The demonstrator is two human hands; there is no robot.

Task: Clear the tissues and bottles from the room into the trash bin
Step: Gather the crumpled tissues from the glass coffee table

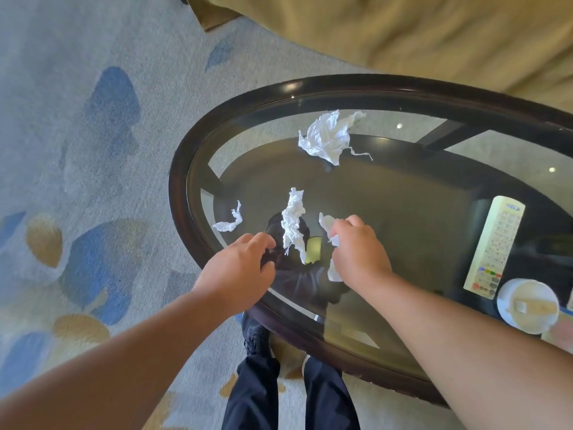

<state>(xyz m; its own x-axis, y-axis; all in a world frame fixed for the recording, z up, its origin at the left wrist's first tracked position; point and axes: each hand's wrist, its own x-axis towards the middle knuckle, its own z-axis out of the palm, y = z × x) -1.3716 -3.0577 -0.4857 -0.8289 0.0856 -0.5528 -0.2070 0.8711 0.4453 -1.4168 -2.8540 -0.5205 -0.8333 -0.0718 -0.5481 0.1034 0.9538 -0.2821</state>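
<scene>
White tissues (325, 141) litter a glass-topped table (178, 193); right hand (359, 249) grasps one, left hand (238, 268) hovers empty, loosely curled; remote (496, 246) lettering unreadable.

Left grip (240, 268) loose, right grip (356, 252) pinched

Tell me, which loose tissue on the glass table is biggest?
The crumpled tissue farthest back on the table; the twisted strip and small scrap are much thinner.
</scene>
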